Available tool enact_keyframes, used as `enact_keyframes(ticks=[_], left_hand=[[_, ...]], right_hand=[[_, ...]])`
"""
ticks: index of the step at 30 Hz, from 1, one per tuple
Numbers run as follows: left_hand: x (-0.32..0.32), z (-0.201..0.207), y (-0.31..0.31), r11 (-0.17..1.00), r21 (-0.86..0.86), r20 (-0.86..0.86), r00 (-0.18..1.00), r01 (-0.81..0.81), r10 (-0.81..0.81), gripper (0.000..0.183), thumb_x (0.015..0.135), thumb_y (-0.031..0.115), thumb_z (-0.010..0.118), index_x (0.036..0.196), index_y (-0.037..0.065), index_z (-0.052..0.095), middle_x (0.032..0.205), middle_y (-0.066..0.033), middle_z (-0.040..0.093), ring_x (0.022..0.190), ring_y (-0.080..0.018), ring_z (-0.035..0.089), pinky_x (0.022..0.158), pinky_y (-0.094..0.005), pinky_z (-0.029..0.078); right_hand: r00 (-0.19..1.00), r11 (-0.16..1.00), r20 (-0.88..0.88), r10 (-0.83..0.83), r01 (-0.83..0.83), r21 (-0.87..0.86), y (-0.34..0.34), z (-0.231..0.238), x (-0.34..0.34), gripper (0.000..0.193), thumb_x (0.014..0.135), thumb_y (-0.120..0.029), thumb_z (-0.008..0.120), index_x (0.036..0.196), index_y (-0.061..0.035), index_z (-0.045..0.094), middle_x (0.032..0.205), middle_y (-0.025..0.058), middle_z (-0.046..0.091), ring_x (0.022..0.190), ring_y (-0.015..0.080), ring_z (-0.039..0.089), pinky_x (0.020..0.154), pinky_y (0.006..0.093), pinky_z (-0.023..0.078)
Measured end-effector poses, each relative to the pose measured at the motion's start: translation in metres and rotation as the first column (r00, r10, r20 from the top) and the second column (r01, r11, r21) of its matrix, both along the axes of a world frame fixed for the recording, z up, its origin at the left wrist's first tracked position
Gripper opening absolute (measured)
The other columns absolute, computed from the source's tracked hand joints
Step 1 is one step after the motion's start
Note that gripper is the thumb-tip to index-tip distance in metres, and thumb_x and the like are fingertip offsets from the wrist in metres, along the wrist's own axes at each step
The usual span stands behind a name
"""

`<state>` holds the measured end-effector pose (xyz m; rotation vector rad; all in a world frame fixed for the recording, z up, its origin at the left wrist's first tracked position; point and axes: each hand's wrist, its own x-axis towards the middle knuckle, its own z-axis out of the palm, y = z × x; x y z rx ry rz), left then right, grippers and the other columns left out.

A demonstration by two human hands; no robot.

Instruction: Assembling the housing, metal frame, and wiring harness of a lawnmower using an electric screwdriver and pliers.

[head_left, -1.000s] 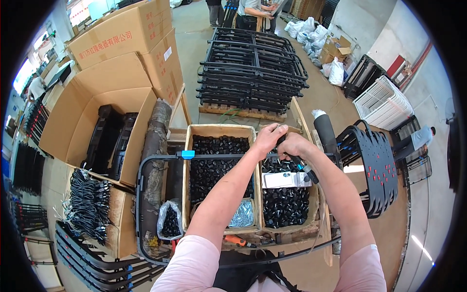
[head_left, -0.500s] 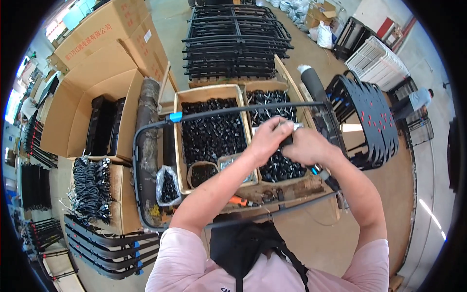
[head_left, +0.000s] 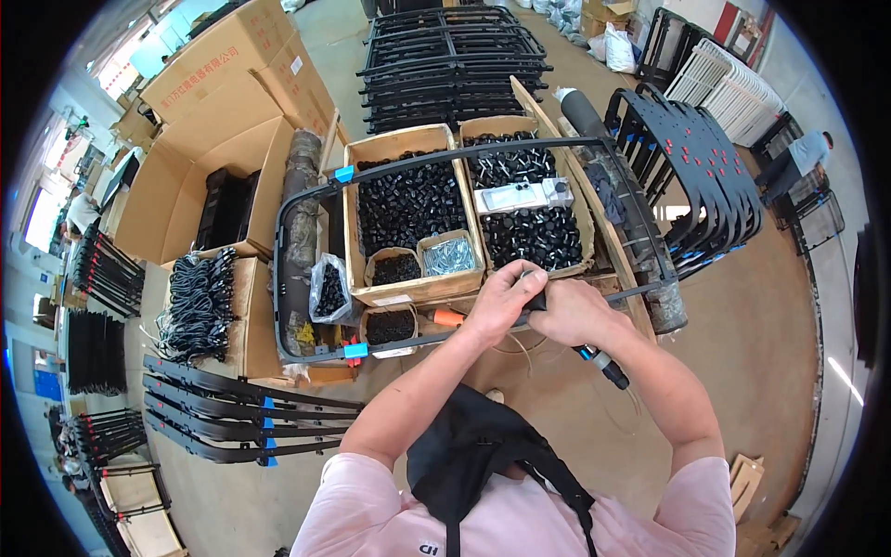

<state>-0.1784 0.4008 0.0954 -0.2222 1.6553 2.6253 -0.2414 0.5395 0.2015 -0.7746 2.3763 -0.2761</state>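
Both hands have come back from above the right-hand crate to the near bar of a black metal frame (head_left: 538, 145), which now lies level across two wooden crates. Right-hand fingers wrap firmly around a dark power screwdriver (head_left: 608, 368) with a blue ring; the right hand (head_left: 577, 312) hides its middle. Left-hand fingers are curled beside it; whether the left hand (head_left: 499, 299) grips anything cannot be told.

Beneath the frame, the left crate (head_left: 418, 287) holds black caps and a small box of silver screws (head_left: 449, 258). The right crate (head_left: 588, 243) holds black studded knobs (head_left: 534, 241) and a white box (head_left: 524, 197). Crowding the near bar are an orange-handled tool (head_left: 447, 317), a box of tiny black parts (head_left: 390, 328) and a clear plastic bag (head_left: 338, 312) of black pieces. Padded rolls flank the crates; a wooden plank (head_left: 603, 204) slants along the right. To the left stand an open cardboard box (head_left: 153, 204) and bundled black cables (head_left: 197, 302); stacked black frames (head_left: 455, 70) stand beyond.
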Motion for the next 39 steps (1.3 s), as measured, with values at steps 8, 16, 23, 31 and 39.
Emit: enact_keyframes(ticks=[8, 16, 23, 31, 39], left_hand=[[0.007, -0.009, 0.008, 0.997, -0.022, -0.076, 0.994, -0.077, 0.075, 0.023, 0.105, 0.028, 0.067, 0.108, 0.006, 0.068, 0.095, 0.0039, 0.062, 0.089, -0.0058, 0.054, 0.079, -0.0254, 0.047], [0.022, -0.012, 0.013, 0.989, -0.098, -0.107, 0.989, -0.11, 0.1, 0.022, 0.105, 0.027, 0.067, 0.108, 0.006, 0.068, 0.095, 0.0042, 0.061, 0.09, -0.0061, 0.053, 0.079, -0.0256, 0.047], [0.032, -0.025, 0.014, 0.98, -0.162, -0.098, 0.99, -0.113, 0.098, 0.023, 0.106, 0.029, 0.065, 0.112, 0.006, 0.066, 0.1, 0.0046, 0.061, 0.093, -0.0055, 0.053, 0.083, -0.0256, 0.047], [0.027, -0.024, 0.016, 0.988, -0.107, -0.08, 0.992, -0.107, 0.099, 0.017, 0.107, 0.025, 0.065, 0.109, 0.008, 0.068, 0.095, 0.0057, 0.061, 0.088, -0.0039, 0.053, 0.077, -0.0237, 0.046], [0.027, -0.016, 0.012, 0.992, -0.087, -0.094, 0.993, -0.087, 0.078, 0.018, 0.107, 0.025, 0.064, 0.109, 0.007, 0.067, 0.095, 0.0061, 0.06, 0.089, -0.0041, 0.052, 0.077, -0.0247, 0.046]], right_hand=[[0.998, 0.999, -0.053, 0.031, -0.029, 0.033, 0.004, 0.001, 0.016, 0.041, 0.084, -0.034, 0.063, 0.1, 0.0015, 0.076, 0.097, 0.0269, 0.075, 0.094, 0.0433, 0.073, 0.088, 0.0513, 0.057], [0.998, 0.999, -0.053, 0.033, -0.034, -0.026, 0.01, -0.015, 0.022, 0.041, 0.086, -0.03, 0.064, 0.098, 0.007, 0.074, 0.098, 0.0303, 0.074, 0.097, 0.0454, 0.072, 0.089, 0.0535, 0.056], [0.999, 1.0, -0.052, -0.003, 0.002, -0.022, 0.013, -0.032, 0.032, 0.049, 0.086, -0.037, 0.065, 0.103, 0.0075, 0.074, 0.105, 0.0332, 0.073, 0.102, 0.0476, 0.072, 0.092, 0.0536, 0.057], [0.998, 0.999, 0.069, 0.011, -0.014, 0.039, 0.007, -0.039, 0.017, 0.046, 0.083, -0.037, 0.067, 0.107, 0.0014, 0.076, 0.107, 0.0272, 0.075, 0.104, 0.0416, 0.073, 0.09, 0.0495, 0.057], [0.997, 0.998, 0.032, 0.068, -0.068, -0.001, 0.003, -0.029, 0.024, 0.037, 0.083, -0.03, 0.066, 0.102, -0.0007, 0.076, 0.097, 0.0225, 0.076, 0.093, 0.0384, 0.074, 0.082, 0.0477, 0.057]])
